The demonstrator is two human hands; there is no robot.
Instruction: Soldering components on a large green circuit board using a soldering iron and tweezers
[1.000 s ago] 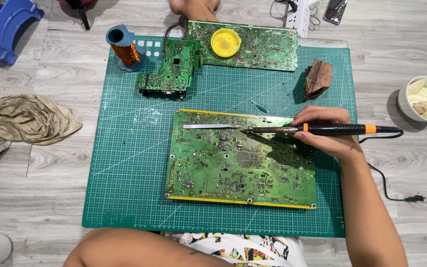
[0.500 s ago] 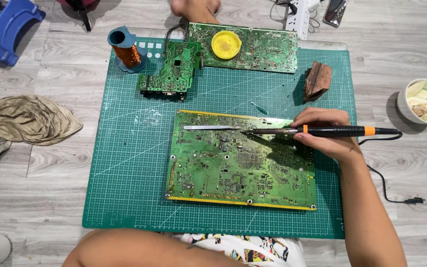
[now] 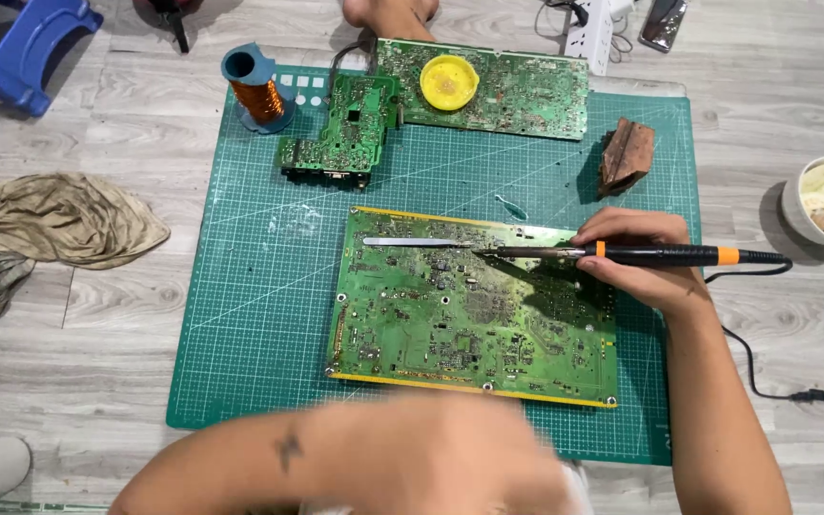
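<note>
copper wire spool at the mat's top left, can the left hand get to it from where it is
Probably yes: the copper wire spool stands in the open, and only bare green mat lies between it and the blurred left arm.

1 head camera looks steeply down, close over the green cutting mat (image 3: pixel 259 315).

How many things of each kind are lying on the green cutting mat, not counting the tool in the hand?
Green circuit boards: 3, the large board, the small board, the long board
Copper wire spool: 1
Yellow round tin, resting on the long board: 1
Brown block: 1
Total: 6
</note>
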